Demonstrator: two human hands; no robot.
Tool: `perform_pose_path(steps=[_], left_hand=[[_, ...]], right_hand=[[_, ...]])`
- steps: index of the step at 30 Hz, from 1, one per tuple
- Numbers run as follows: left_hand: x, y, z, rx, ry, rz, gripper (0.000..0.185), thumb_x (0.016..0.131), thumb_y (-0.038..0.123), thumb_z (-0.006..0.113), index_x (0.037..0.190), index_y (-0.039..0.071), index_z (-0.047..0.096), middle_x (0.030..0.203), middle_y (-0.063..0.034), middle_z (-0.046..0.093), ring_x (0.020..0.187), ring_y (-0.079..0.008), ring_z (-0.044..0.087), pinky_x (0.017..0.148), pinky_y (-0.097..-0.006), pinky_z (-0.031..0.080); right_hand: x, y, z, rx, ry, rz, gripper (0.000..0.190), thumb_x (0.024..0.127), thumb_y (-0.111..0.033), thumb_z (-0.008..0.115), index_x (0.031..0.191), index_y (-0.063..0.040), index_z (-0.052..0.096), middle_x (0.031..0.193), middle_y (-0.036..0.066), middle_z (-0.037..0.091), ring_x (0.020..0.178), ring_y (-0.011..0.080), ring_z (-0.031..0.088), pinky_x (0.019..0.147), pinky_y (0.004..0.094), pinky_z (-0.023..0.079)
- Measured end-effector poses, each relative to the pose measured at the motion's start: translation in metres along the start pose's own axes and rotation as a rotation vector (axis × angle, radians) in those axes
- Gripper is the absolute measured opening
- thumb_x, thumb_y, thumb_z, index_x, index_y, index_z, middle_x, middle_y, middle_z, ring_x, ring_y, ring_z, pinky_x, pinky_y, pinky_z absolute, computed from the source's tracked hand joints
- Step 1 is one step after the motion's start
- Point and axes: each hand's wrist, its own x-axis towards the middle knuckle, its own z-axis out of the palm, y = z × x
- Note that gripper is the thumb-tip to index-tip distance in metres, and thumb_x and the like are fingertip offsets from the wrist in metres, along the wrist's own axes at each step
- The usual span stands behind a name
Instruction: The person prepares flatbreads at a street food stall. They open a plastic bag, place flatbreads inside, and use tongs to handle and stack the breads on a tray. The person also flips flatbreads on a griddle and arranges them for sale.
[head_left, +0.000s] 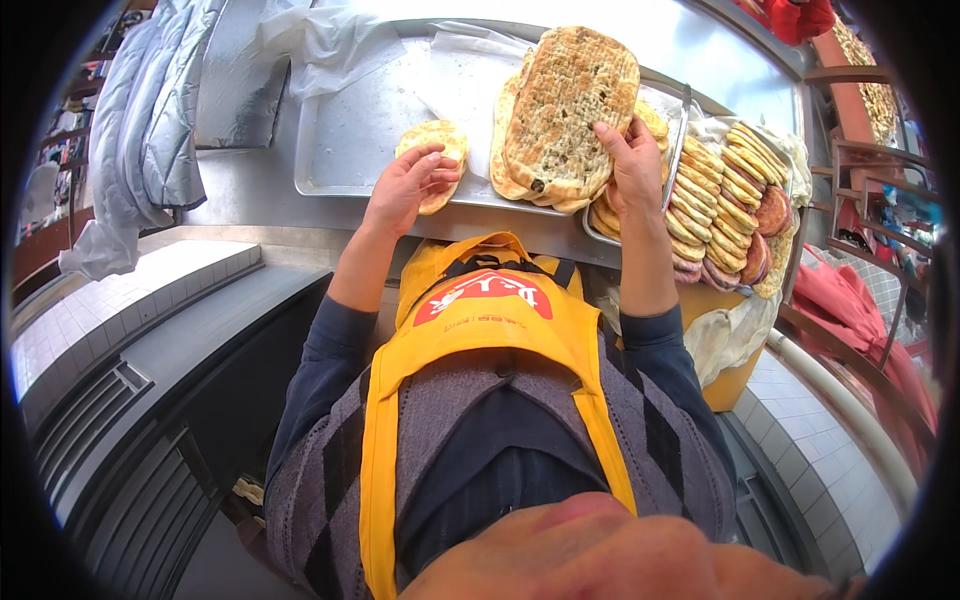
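My right hand (630, 161) grips the right edge of a large oblong flatbread (570, 105), thumb on top. That bread lies over other large flatbreads (504, 142) at the right end of a metal baking tray (330, 192). My left hand (416, 184) is over small round flatbreads (442, 135) at the tray's front edge, its fingers slightly curled and apart; whether they touch the bread cannot be told. Thin translucent plastic sheeting (465, 82) lies on the tray behind the breads.
On the right, a second tray (604, 234) holds rows of round flatbreads (694, 195) and reddish ones (772, 211), with a long metal utensil (677, 142) at its left side. A folded silvery quilted cover (142, 112) and a foil-faced board (244, 82) are at the left.
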Motion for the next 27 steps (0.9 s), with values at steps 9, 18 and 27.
perform_pose_path(steps=[9,18,27], left_hand=[[-0.002,0.004,-0.175,-0.076,0.136,-0.086,0.032,0.103,0.02,0.059,0.129,0.001,0.057,0.112,-0.0109,0.069,0.098,-0.0186,0.069,0.092,-0.0335,0.053],[-0.012,-0.008,-0.231,0.003,0.125,-0.157,0.031,0.103,0.021,0.058,0.128,0.002,0.058,0.11,-0.008,0.069,0.097,-0.015,0.068,0.091,-0.0308,0.051],[-0.046,-0.007,-0.215,-0.029,0.24,-0.12,0.029,0.104,0.019,0.057,0.127,0.002,0.059,0.111,-0.0091,0.068,0.097,-0.0161,0.068,0.091,-0.0313,0.052]], right_hand=[[0.176,0.116,0.063,-0.378,0.079,-0.25,0.057,0.085,-0.001,0.076,0.134,0.009,0.049,0.113,0.015,0.07,0.1,0.0194,0.068,0.087,0.0327,0.057],[0.229,0.221,0.071,-0.305,0.057,-0.045,0.062,0.083,-0.002,0.077,0.137,0.006,0.047,0.116,0.014,0.069,0.103,0.0213,0.067,0.089,0.0343,0.056],[0.2,0.161,0.154,-1.394,0.222,-0.692,0.048,0.085,-0.018,0.067,0.128,0.001,0.056,0.124,0.024,0.063,0.113,0.0385,0.063,0.095,0.0444,0.053]])
